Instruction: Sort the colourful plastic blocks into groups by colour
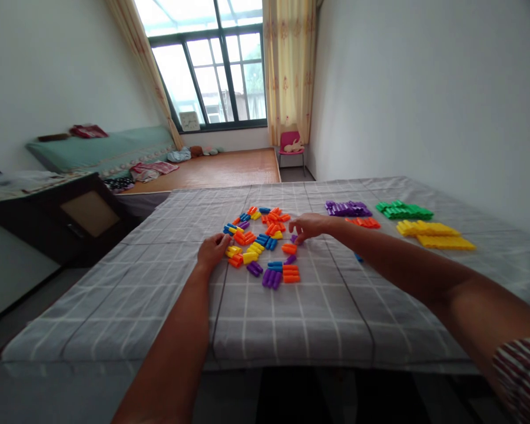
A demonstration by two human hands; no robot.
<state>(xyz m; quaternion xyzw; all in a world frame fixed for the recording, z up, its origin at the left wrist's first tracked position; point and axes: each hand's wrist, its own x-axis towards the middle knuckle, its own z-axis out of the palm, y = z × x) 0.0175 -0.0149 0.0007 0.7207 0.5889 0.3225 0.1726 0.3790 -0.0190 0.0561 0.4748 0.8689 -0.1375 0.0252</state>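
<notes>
Short, finger-shaped plastic pieces (256, 248) in orange, yellow, blue and purple lie in small groups on the checked cloth, forming a rough ring with more groups inside. At the ring's left edge rests my left hand (212, 251), its fingers curled close beside yellow and orange pieces; whatever is under the fingertips is hidden. My right hand (308, 227) reaches over the ring's right side, with thumb and fingers bent around a purple plastic piece (294, 238). Just below that lie an orange group (289, 249) and another purple piece (290, 259).
Sorted stacks stand on the right: purple (348, 208), green (404, 210), orange (363, 222) and yellow (435, 233). A blue piece (358, 257) shows partly behind my right forearm. The grey checked cloth (128, 300) covers the table, with a white wall (424, 88) on the right.
</notes>
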